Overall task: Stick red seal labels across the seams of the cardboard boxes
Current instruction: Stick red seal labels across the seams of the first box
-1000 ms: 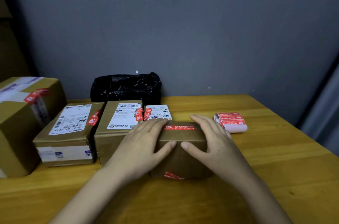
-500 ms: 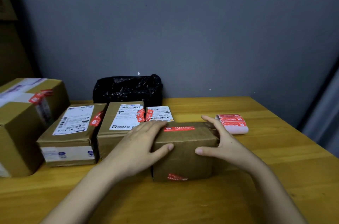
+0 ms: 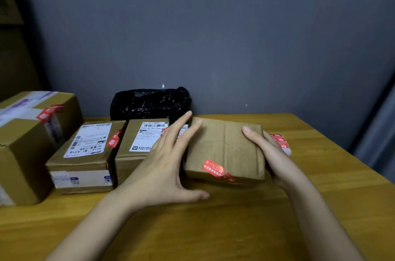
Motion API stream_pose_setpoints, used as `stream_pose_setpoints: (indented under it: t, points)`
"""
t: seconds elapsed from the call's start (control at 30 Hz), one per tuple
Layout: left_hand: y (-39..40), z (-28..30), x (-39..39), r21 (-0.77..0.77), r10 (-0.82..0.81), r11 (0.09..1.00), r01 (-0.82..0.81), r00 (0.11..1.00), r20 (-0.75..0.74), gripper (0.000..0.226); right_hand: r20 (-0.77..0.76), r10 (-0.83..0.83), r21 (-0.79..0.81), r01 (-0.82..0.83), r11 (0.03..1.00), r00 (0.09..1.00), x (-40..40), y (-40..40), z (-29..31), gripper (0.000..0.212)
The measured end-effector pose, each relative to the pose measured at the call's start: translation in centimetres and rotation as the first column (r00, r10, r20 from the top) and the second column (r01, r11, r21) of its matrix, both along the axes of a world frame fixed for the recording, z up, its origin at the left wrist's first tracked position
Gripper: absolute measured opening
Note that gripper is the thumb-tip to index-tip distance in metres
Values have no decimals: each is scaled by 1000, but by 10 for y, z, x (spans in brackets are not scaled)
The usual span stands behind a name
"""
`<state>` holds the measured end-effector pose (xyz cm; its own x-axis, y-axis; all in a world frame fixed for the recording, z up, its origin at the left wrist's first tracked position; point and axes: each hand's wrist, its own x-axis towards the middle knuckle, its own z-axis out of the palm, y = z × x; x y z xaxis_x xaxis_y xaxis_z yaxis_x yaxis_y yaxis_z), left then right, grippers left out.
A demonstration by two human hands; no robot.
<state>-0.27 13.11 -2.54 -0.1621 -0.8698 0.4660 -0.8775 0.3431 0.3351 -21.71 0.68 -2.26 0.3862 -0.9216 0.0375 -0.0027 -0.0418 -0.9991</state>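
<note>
On the yellow wooden desk [image 3: 213, 228], the left hand [image 3: 162, 166], fingers spread, touches the left side of a small brown cardboard box [image 3: 224, 149] while the right hand [image 3: 269, 153] grips its right edge; a red rectangular seal label [image 3: 213, 168] wraps its near edge. Behind lies a red label roll [image 3: 281, 143], toward the right edge.

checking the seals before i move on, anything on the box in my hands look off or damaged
The box in the hands is creased and wrinkled across its upper face. Its red label sits askew at the near edge, wrapping over it. The box is also tilted up, held by the right hand. Nothing looks torn.
</note>
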Motion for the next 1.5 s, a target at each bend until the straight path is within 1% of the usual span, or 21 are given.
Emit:
stream_pose_setpoints:
  t: [0.1,0.17,0.23,0.33,0.43,0.53,0.6,0.67,0.7,0.73,0.77,0.83,0.9,0.97,1.03,1.13,1.2,1.27,1.37,1.43,1.5]
  points:
    - [-2,-2,0,-6,3,1000,-2,994,105,126,2,8,59,-8,998,1000,0,-1,1,43]
    - [-4,-2,1,4,13,1000,-13,997,81,125,-9,27,107,-26,994,1000,-2,-1,2,40]
    - [-6,-1,2,39,18,999,-17,999,-31,124,-16,53,147,-50,988,998,-6,-1,4,34]
    - [-9,2,5,59,-29,997,42,977,-212,121,-40,66,191,-57,980,997,-8,2,10,23]
    - [-9,4,5,53,-84,993,103,953,-290,113,-59,35,203,-22,979,998,-7,7,16,19]
    - [-11,2,5,72,-76,991,109,931,-356,106,-64,52,216,-37,976,997,-10,8,15,32]
    - [-12,4,4,88,-43,992,96,880,-473,102,-51,76,208,-64,976,996,-11,8,13,50]
    - [-11,7,0,105,3,991,77,793,-610,96,-44,96,162,-88,983,994,-12,10,11,70]
    - [-12,9,-2,109,22,992,67,750,-662,92,-38,94,139,-88,986,995,-13,12,10,75]
    - [-12,10,-4,115,41,992,57,711,-702,88,-35,75,98,-72,993,997,-12,13,9,73]
    - [-13,10,-6,132,66,990,47,675,-735,85,-20,29,37,-28,999,999,-9,13,11,64]
    - [-16,10,-9,179,129,984,20,617,-776,85,58,-142,-157,149,976,988,-1,15,17,38]
    - [-17,9,-9,218,181,976,-1,561,-808,81,143,-281,-343,314,886,949,1,20,15,24]
    - [-17,10,-8,248,214,969,1,505,-836,76,161,-354,-511,385,768,921,-1,24,12,22]
    - [-18,11,-7,266,240,964,-17,491,-838,80,162,-369,-661,378,648,915,-3,27,13,19]
    - [-19,11,-8,276,270,960,-55,462,-845,81,92,-331,-830,256,496,939,1,32,15,17]
    - [-19,12,-10,262,260,963,-60,447,-856,78,16,-359,-879,184,440,933,4,34,12,21]
    - [-18,12,-11,247,250,967,-68,460,-852,75,-17,-372,-902,146,407,928,5,35,10,24]
    - [-17,12,-11,234,246,969,-84,450,-858,75,0,-352,-909,146,390,936,4,37,9,25]
    - [-16,13,-11,214,234,972,-96,433,-870,74,36,-385,-912,188,366,922,5,39,9,22]
    - [-15,13,-13,189,216,976,-106,442,-871,72,60,-425,-909,226,351,903,7,41,7,18]
